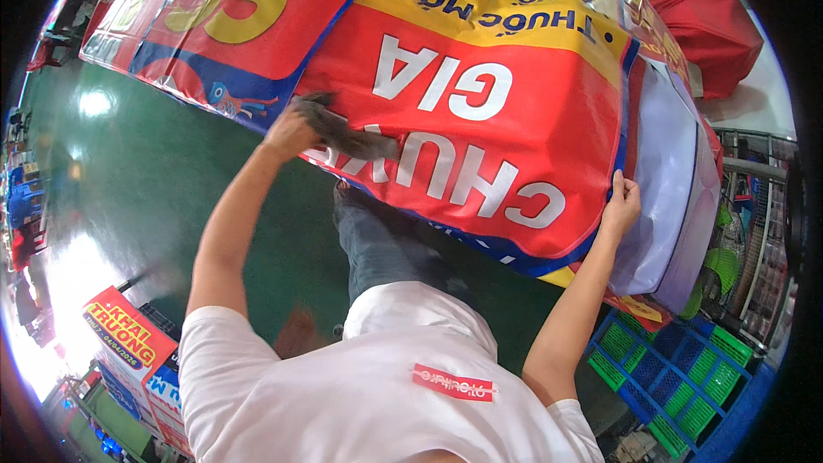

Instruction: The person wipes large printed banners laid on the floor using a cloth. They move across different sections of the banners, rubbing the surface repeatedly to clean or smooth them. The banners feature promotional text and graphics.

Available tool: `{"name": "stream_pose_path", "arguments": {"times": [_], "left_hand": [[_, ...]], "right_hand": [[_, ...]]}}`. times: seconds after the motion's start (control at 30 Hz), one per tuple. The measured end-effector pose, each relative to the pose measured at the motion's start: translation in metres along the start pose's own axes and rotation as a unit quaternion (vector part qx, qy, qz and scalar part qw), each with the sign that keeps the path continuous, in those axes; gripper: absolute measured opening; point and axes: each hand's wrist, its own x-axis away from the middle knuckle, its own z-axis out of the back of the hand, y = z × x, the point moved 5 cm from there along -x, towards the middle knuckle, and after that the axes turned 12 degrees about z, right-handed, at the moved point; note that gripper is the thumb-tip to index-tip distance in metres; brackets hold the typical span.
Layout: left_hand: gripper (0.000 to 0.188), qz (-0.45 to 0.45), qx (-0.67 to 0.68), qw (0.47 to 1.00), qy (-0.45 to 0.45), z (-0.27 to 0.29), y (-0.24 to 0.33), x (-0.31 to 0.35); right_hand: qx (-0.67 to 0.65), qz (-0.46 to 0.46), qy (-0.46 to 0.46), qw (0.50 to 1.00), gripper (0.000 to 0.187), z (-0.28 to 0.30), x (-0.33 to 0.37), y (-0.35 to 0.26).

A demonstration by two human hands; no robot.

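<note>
A large glossy red, yellow and blue printed banner lies spread out in front of me, its lettering upside down from where I stand. My left hand is closed around a dark grey rag, which rests against the banner near its close edge and is slightly smeared by motion. At the banner's right edge, my right hand pinches the border between thumb and fingers. Beside that hand hangs a pale lilac sheet. Another red printed panel with a blue strip continues to the left.
Green floor shows left of the banner. Blue and green plastic crates stand at the lower right, below a metal rack. A red-covered bundle sits at the far right. Printed red boards are at the lower left.
</note>
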Motion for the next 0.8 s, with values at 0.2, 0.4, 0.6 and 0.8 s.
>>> {"name": "stream_pose_path", "arguments": {"times": [0.2, 0.4, 0.6, 0.8], "left_hand": [[0.039, 0.106, -0.043, 0.992, 0.061, 0.058, -0.010, 0.060], [0.066, -0.089, 0.179, 0.975, 0.101, -0.004, 0.236, -0.018], [0.052, 0.205, 0.225, 0.948, 0.089, -0.021, 0.236, -0.132], [0.057, -0.113, 0.253, 0.955, 0.106, -0.050, 0.356, -0.073]], "right_hand": [[-0.007, 0.022, 0.002, 1.000, 0.037, -0.002, -0.001, 0.002], [-0.007, 0.031, 0.023, 0.999, 0.036, -0.002, 0.001, 0.001], [-0.017, 0.027, 0.008, 0.999, 0.034, -0.005, 0.003, -0.004], [-0.034, -0.007, -0.022, 0.999, 0.037, -0.007, 0.003, 0.001]]}}
